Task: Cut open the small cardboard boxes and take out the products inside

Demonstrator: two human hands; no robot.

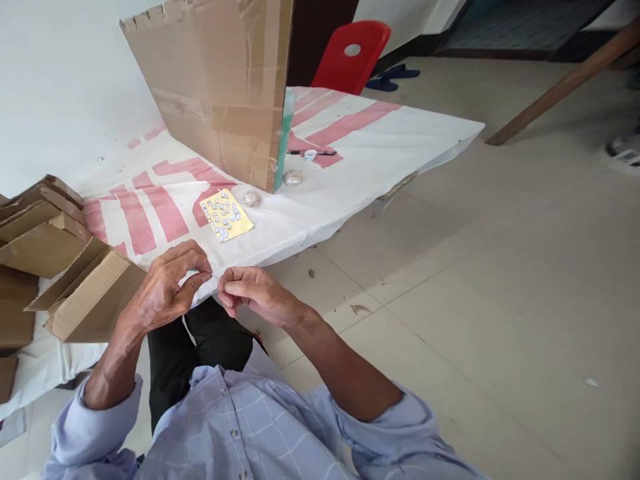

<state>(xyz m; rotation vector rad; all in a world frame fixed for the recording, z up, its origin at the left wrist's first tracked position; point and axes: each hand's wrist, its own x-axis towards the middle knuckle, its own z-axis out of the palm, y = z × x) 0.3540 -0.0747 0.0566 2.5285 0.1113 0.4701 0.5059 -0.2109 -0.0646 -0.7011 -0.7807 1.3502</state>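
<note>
My left hand (167,287) is closed at the table's front edge, thumb against fingertips, with a speck of teal showing behind the thumb. Whatever it pinches is too small to make out. Close beside it, a small gap away, my right hand (257,293) also has its thumb pressed to its fingers, and anything between them is hidden. Beyond both hands lies a yellow card (244,223) dotted with several small white pieces. Next to the card sits a small round brownish lump (253,198), with a similar roundish lump (293,178) farther right.
A large cardboard sheet (220,100) stands upright on the cloth-covered table (350,173). Open cardboard boxes (95,287) crowd the left side. A thin black item (327,153) lies beside a small white ring (310,155). Behind the table is a red chair (353,63).
</note>
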